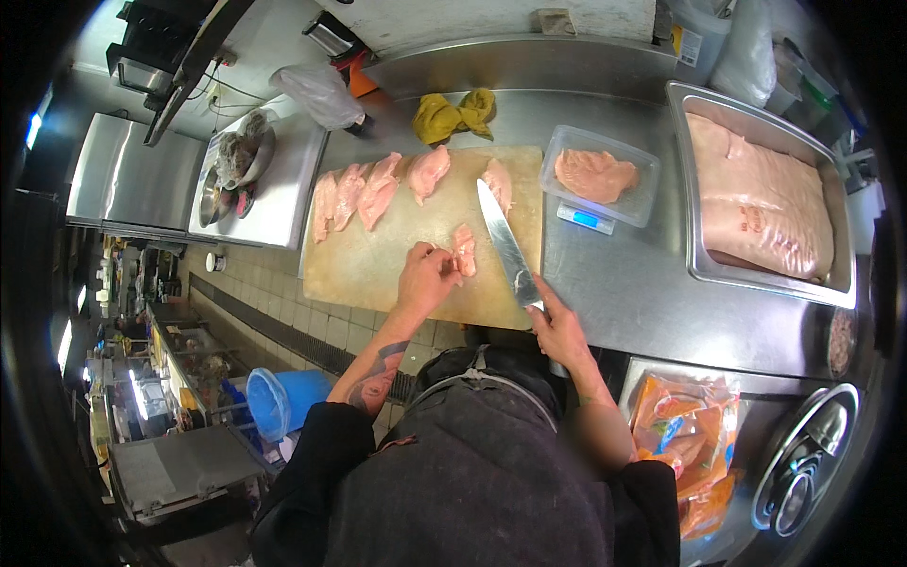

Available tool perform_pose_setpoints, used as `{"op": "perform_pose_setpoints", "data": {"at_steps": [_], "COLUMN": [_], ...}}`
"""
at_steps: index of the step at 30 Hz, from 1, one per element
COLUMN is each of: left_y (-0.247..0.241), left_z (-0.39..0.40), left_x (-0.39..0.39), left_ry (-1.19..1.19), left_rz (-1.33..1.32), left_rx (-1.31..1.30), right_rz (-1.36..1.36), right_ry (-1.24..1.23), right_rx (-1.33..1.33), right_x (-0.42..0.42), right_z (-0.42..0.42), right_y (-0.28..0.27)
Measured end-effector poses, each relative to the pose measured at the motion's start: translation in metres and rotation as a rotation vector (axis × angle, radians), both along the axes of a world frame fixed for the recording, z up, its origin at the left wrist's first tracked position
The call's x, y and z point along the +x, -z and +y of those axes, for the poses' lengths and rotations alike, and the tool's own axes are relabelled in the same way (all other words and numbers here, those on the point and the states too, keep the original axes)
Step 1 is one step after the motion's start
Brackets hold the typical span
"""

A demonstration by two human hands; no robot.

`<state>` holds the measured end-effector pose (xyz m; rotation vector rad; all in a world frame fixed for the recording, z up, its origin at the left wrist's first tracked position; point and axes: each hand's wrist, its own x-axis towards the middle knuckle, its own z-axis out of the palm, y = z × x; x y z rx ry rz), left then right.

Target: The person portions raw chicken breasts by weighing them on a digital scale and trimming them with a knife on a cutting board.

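My right hand [558, 324] grips the handle of a large chef's knife [504, 241], its blade pointing away over the right part of a worn cutting board [368, 273]. Beside a small piece of raw chicken [464, 249] is my left hand [427, 278], fingertips pinched together near its lower end; whether they hold a scrap of it is unclear. Several raw chicken breast pieces [379, 190] lie along the board's far side, one [498, 181] partly behind the knife tip. Right of the board, a clear plastic container [641, 202] holds raw chicken [595, 175] on a digital scale [585, 218].
A deep steel pan [698, 241] with a large slab of skin-on meat [762, 205] stands at right. A yellow cloth [453, 117] lies behind the board. Packaged meat [684, 432] rests at lower right. A blue bucket [301, 400] is at lower left, bowls [216, 198] at upper left.
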<state>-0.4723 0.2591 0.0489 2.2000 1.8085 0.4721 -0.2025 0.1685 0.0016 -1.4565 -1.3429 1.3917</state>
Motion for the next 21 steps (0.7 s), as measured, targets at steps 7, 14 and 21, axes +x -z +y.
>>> {"op": "perform_pose_setpoints", "data": {"at_steps": [7,14,21], "left_y": [-0.013,-0.089,-0.101], "left_z": [0.028,0.1,0.145], "left_x": [-0.005,0.099,0.154], "left_ry": [-0.167,0.301,0.543], "left_rz": [-0.075,-0.28,-0.145], "left_rx": [-0.215,-0.192,0.005], "right_rz": [-0.028,-0.034,-0.037], "right_ry": [-0.015,0.025,0.001], "right_rx": [-0.04,0.057,0.04], "right_x": [0.006,0.008,0.009], "right_z": [-0.001,-0.004,-0.005], "right_y": [-0.019,-0.022,-0.022]}}
